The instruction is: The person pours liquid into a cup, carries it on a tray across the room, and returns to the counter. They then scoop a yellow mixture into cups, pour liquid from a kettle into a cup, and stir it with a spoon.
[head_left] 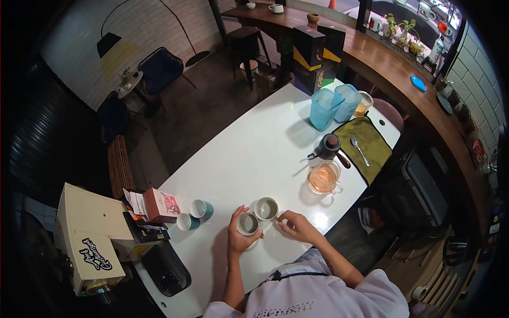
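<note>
Near the front edge of the white table, my left hand (241, 239) curls around a small grey cup (247, 223), thumb on its near side. A second grey cup (266, 208) stands just beyond, touching or almost touching the first. My right hand (296, 226) pinches the handle at its right side. Both cups are upright, and each seems to have a little liquid or a shiny bottom; I cannot tell which. To the right sits a glass server (324, 177) of amber liquid, beside a dark pot (328, 146) with a wooden handle.
Two blue cups (201, 209) stand left, by a red-and-white box (161, 204) and a cream grinder (93, 233). At the far end are blue pitchers (323, 108), a green cloth (366, 140) with a spoon (359, 151), and black boxes (308, 47). A curved wooden counter (387, 66) runs behind.
</note>
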Demonstrator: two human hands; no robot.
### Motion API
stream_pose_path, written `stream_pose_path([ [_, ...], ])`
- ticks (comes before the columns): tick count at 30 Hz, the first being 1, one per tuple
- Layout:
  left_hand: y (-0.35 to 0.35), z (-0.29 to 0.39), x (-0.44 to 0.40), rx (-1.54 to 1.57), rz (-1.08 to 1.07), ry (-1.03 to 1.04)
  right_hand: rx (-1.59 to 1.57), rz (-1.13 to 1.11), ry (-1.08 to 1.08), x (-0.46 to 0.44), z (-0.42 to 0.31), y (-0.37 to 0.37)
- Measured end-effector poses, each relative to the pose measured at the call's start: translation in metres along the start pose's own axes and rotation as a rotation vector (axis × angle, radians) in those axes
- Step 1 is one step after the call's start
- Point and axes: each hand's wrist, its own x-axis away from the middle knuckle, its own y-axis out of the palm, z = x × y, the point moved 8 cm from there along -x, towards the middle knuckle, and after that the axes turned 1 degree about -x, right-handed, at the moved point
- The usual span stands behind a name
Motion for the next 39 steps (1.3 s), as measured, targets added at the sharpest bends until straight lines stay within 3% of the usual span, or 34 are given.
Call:
stream_pose_path([
  [6,-0.009,0.023,-0.001,-0.098,0.044,0.012,-0.036,0.046,-0.044,0.0,-0.006,-0.027],
  [8,-0.014,0.048,-0.004,-0.428,0.097,0.104,-0.05,0.053,-0.045,0.001,-0.011,-0.041],
  [10,-0.008,0.063,-0.013,-0.432,0.081,0.103,-0.084,0.088,-0.057,0.004,-0.017,-0.058],
  [13,0.017,0.07,-0.029,-0.653,-0.113,-0.031,-0.085,0.17,-0.11,0.011,-0.025,-0.086],
  [16,0.034,0.067,-0.039,-0.699,-0.133,-0.097,-0.078,0.28,-0.164,0.021,-0.021,-0.114],
  [24,0.051,0.071,-0.053,-0.714,-0.137,-0.117,-0.145,0.601,-0.161,0.047,0.006,-0.199],
  [26,0.053,0.073,-0.053,-0.702,-0.087,-0.22,-0.104,0.678,-0.157,0.05,0.018,-0.219],
  [30,0.063,0.074,-0.057,-0.664,-0.045,-0.232,-0.072,0.681,-0.141,0.045,0.033,-0.243],
  [32,0.07,0.081,-0.059,-0.697,0.004,-0.141,-0.071,0.677,-0.15,0.041,0.041,-0.249],
  [39,0.089,0.083,-0.058,-0.583,0.083,-0.189,-0.118,0.716,-0.058,0.037,0.063,-0.266],
])
